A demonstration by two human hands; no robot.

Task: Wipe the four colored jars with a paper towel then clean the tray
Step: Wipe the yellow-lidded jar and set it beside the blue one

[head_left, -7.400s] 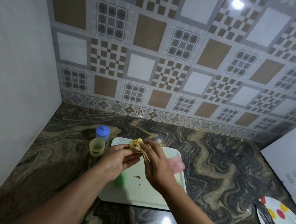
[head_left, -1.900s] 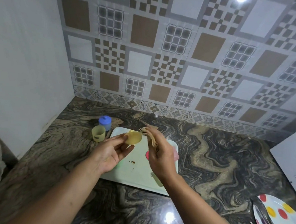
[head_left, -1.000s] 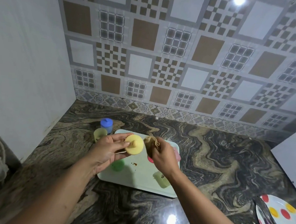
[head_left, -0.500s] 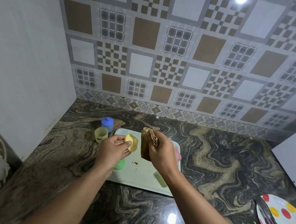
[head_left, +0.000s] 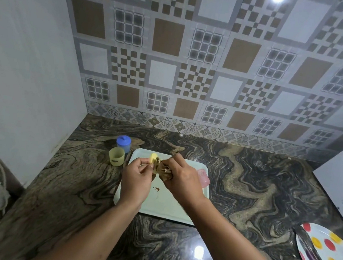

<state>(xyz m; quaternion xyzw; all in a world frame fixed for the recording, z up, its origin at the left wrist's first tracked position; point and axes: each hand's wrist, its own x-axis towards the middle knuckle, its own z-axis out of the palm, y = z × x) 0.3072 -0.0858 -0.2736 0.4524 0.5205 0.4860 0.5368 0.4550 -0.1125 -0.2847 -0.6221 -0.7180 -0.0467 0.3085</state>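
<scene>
Over the far half of the pale green tray (head_left: 171,210), the left hand (head_left: 137,181) pinches a small yellow lid (head_left: 153,157) between thumb and fingertips, while the right hand (head_left: 182,180) has its fingers curled tight around a crumpled brown paper towel (head_left: 161,169), pressed against the lid's face. That lid looks like thin, light plastic, stiff enough to be held by its rim, and I'd judge the rim is the place to hold it so the flat stays free for wiping; smooth plastic may slip if the towel drags hard. The towel is soft and bunches easily, so a full-fist hold suits it. At about ten o'clock from the hands, off the tray on the marbled counter (head_left: 256,180), the open yellow jar (head_left: 116,156) stands upright just in front of the blue-lidded jar (head_left: 123,143). A pink jar (head_left: 202,177) lies at three o'clock, partly hidden behind the right hand. Reddish smears (head_left: 156,189) mark the tray between the wrists.
</scene>
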